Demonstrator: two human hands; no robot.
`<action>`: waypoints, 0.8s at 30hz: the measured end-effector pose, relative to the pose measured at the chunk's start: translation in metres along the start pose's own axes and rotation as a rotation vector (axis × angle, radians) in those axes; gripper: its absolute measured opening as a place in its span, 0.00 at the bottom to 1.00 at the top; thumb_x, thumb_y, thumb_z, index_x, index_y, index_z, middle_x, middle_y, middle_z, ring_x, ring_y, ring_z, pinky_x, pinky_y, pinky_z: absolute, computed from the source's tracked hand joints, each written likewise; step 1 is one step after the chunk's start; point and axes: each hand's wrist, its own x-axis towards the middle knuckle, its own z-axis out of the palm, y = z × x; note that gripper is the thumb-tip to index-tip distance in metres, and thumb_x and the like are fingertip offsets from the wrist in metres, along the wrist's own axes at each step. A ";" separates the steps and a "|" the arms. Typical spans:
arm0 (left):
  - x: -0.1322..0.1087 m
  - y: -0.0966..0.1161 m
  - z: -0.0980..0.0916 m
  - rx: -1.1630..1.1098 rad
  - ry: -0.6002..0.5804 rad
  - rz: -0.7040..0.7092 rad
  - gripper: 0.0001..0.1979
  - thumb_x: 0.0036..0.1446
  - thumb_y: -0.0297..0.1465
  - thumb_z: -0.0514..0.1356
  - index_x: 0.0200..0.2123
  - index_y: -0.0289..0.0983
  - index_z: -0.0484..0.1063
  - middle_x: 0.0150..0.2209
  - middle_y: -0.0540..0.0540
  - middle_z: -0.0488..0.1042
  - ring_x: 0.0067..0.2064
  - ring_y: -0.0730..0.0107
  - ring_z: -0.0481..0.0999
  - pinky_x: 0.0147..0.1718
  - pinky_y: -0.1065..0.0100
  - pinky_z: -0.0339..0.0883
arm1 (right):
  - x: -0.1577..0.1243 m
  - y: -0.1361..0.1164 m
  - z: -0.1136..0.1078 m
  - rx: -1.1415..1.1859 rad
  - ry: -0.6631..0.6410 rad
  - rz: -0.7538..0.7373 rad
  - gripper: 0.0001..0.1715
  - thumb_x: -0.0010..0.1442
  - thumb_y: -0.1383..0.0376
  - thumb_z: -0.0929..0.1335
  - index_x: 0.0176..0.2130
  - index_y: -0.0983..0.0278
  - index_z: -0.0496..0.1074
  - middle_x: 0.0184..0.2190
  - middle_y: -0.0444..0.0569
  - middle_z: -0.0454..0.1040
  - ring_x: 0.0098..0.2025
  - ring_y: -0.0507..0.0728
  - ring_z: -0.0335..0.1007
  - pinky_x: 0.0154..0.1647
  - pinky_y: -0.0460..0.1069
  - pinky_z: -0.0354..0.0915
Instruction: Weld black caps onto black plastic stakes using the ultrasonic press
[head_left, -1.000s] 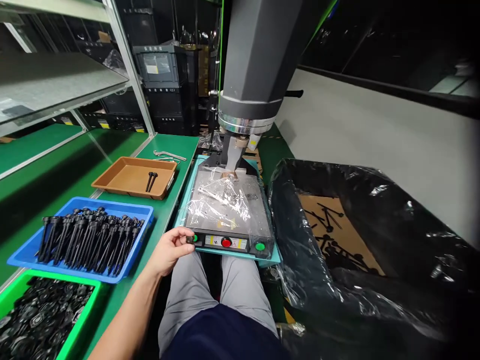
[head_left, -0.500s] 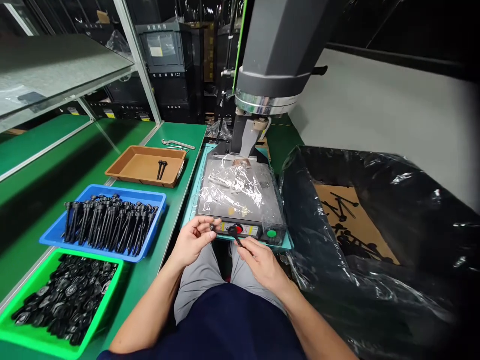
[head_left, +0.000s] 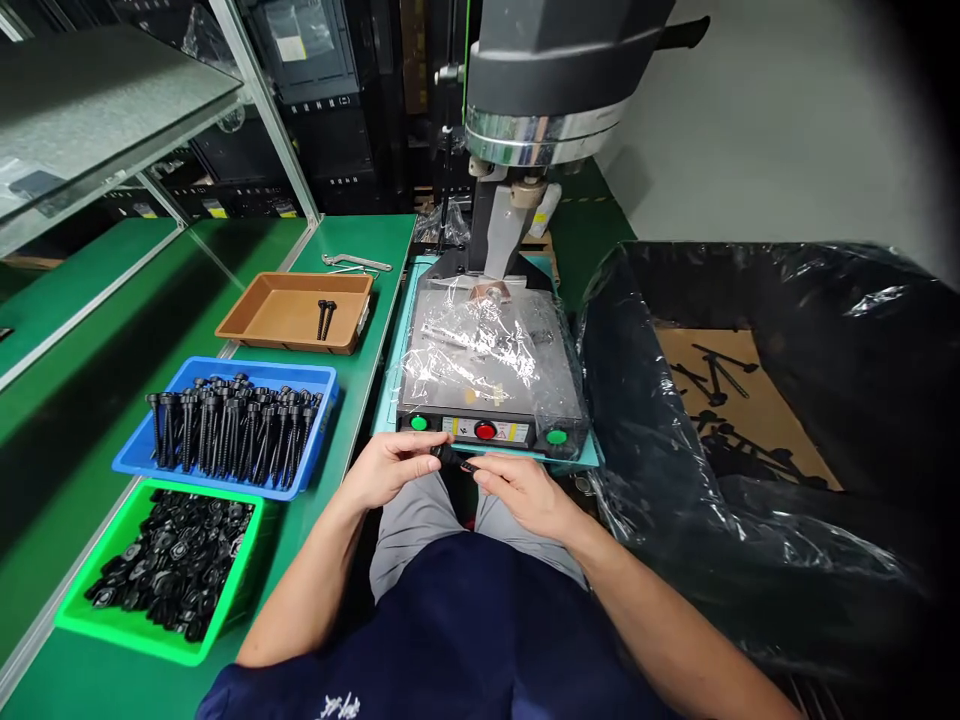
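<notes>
My left hand [head_left: 390,468] and my right hand [head_left: 529,492] meet in front of the press base. Between the right thumb and fingers is a black screw-like stem [head_left: 467,467], its head end pointing left. The left fingertips pinch a small black cap [head_left: 442,454] against that head; fingers hide part of both, so I cannot tell how far they fit together. To the left, a blue tray [head_left: 124,462] holds many similar ribbed stems with round heads. Nearer me, a green tray [head_left: 75,612] is filled with small black caps.
Ahead stands a press machine [head_left: 547,80] over a plastic-covered base [head_left: 450,385] with a red button [head_left: 486,430] and green buttons. A brown tray [head_left: 285,310] holds two stems. Wrenches [head_left: 356,264] lie behind it. At right, a bin lined with black plastic [head_left: 637,420] contains several stems on cardboard.
The two hands have come together, bringing the stem's head to the cap in the left fingers. The stem has swung from upright to nearly level. The view has shifted slightly.
</notes>
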 end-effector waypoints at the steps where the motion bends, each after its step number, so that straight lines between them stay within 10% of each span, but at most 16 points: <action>1: 0.001 0.000 -0.001 0.007 -0.026 -0.022 0.19 0.52 0.35 0.68 0.48 0.40 0.78 0.51 0.43 0.78 0.54 0.55 0.75 0.57 0.55 0.66 | 0.000 0.001 -0.001 0.055 -0.035 0.036 0.21 0.68 0.54 0.61 0.42 0.62 0.77 0.27 0.46 0.71 0.30 0.54 0.66 0.31 0.48 0.62; 10: 0.010 0.006 0.021 0.132 -0.007 0.097 0.19 0.60 0.35 0.61 0.54 0.43 0.74 0.58 0.46 0.72 0.60 0.57 0.70 0.62 0.55 0.60 | 0.004 0.023 0.017 0.365 -0.005 0.123 0.21 0.65 0.50 0.63 0.30 0.63 0.69 0.25 0.44 0.68 0.25 0.51 0.60 0.26 0.47 0.58; 24: 0.037 -0.040 0.060 0.114 0.083 0.137 0.22 0.60 0.36 0.60 0.58 0.46 0.69 0.69 0.44 0.54 0.69 0.57 0.53 0.66 0.52 0.48 | 0.037 0.051 0.029 1.019 0.183 0.189 0.25 0.59 0.45 0.68 0.41 0.64 0.69 0.21 0.38 0.59 0.18 0.46 0.49 0.15 0.42 0.45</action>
